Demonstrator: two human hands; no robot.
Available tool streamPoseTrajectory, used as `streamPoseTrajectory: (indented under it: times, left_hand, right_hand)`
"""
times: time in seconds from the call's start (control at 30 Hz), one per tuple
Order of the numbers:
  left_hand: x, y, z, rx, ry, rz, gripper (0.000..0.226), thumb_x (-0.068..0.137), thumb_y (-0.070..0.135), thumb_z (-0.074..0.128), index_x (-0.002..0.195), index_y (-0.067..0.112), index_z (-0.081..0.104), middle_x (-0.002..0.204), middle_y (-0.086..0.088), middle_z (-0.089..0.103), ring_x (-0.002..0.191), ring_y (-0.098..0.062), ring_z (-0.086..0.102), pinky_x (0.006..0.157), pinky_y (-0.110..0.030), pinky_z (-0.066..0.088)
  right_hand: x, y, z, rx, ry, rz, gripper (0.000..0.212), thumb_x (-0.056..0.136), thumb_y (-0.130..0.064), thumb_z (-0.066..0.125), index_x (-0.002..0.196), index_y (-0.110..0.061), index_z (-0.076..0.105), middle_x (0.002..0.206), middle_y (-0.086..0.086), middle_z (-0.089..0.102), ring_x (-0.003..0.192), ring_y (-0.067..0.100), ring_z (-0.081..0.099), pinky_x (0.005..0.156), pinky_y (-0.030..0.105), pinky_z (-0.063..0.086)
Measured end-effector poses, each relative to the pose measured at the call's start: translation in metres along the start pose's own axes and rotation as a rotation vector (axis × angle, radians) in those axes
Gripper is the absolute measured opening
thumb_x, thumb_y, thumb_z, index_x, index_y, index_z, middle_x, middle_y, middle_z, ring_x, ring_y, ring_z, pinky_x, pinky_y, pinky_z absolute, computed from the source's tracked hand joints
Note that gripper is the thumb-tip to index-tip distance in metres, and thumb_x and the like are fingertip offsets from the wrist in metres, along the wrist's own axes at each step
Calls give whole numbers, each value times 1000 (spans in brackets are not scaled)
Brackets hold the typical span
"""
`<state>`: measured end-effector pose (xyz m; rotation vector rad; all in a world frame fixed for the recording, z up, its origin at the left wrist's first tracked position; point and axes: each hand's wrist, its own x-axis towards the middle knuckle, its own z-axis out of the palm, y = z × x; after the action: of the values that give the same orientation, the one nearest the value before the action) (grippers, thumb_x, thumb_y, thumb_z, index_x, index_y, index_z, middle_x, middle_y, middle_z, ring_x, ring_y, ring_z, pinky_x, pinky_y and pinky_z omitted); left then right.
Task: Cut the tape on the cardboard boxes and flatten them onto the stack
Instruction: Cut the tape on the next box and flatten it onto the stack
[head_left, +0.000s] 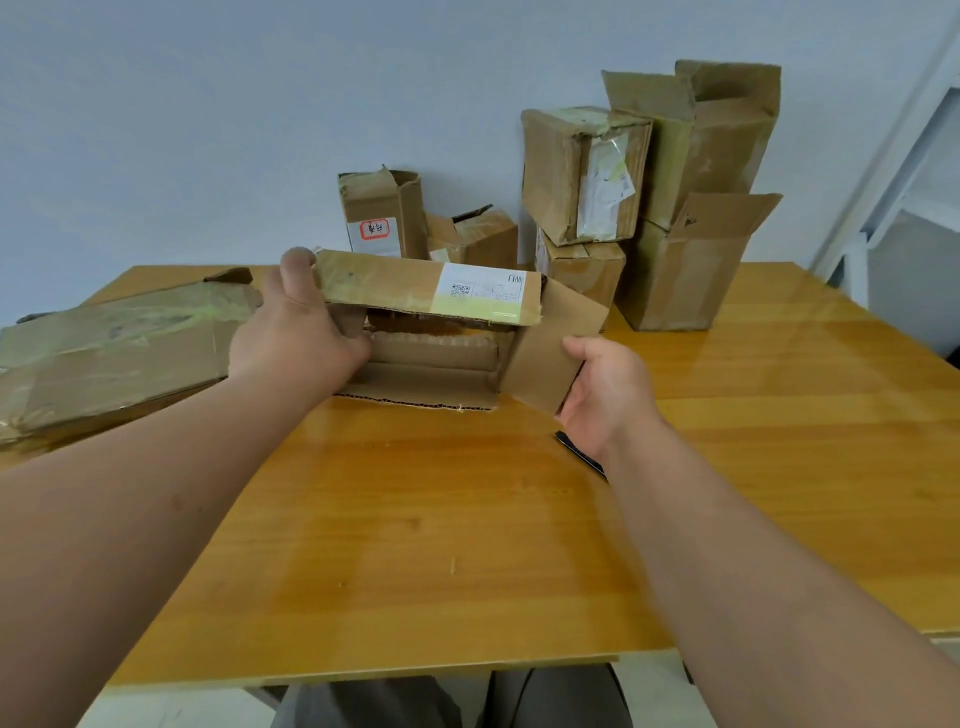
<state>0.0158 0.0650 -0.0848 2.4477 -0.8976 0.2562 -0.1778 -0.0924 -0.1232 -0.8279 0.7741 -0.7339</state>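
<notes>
Two bare forearms reach across a glossy yellow wooden bench (415, 519) toward an opened cardboard box (431, 332) lying on its side, its open mouth facing the person. A dark, flat object (579, 451) lies on the bench just under the right wrist, mostly hidden; what it is cannot be told. The right hand (605, 395) holds the box's right-side flap (550, 353), thumb on the flap's face and the fingers curled behind its lower edge. The left hand (296, 332) grips the box's left end, thumb lying up over the corner of the top flap (426, 291) and the fingers tucked inside, out of sight. The top flap carries a white shipping label (480, 289) and a strip of yellowish tape, between the two hands. Left of the left hand's fingers lies a stack of flattened cardboard (114, 353), taped and creased, resting on the bench edge. Beyond the fingers, against a pale blue wall (208, 130), more boxes wait: a small upright box with a red-marked label (382, 215), a low box beside it (478, 236), and to the right a taller pile of open-flapped boxes (675, 197), one stacked on another.
</notes>
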Motion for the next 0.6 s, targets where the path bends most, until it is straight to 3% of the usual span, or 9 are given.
streamPoseTrajectory:
  times: [0.13,0.27,0.37,0.43,0.5,0.6]
  left_hand:
    - [2,-5,-8,-29,-123,137,68,86,29,58,142,29,19,131,-4,51,92,-29,60,74,-41,53]
    - [-1,-12,-11,41,-256,318,63,93,18,47,150,31,24,144,-5,43,116,-29,51,87,-39,44]
    - [-1,-12,-14,-41,-273,307,60,94,16,45,148,37,29,141,-4,44,111,-27,53,84,-35,44]
    - [1,-12,-19,-172,-266,257,50,94,15,46,134,45,44,129,-4,54,98,-27,58,80,-39,51]
    - [4,-11,-25,-316,-246,195,40,92,12,49,105,49,57,105,-4,65,86,-28,62,76,-41,54]
    - [6,-12,-34,-460,-285,120,45,89,2,53,89,45,67,89,-3,71,85,-25,66,79,-38,54]
  right_hand:
    - [1,-8,-11,32,43,18,25,97,-16,51,122,-19,50,116,10,66,107,29,63,94,50,52]
    - [0,-13,-19,49,75,52,28,97,-15,53,124,-17,50,116,12,67,106,31,64,96,53,51]
    - [0,-16,-20,44,78,56,32,96,-15,54,128,-16,50,116,12,67,106,31,64,95,53,52]
    - [-2,-19,-20,40,71,61,33,96,-14,55,128,-15,49,115,11,66,105,30,64,91,51,53]
    - [-6,-21,-20,19,48,76,30,95,-12,54,124,-17,50,114,11,66,105,30,64,84,50,54]
    - [-12,-19,-22,-80,7,98,26,93,-13,51,116,-22,55,112,12,67,104,29,64,81,48,53]
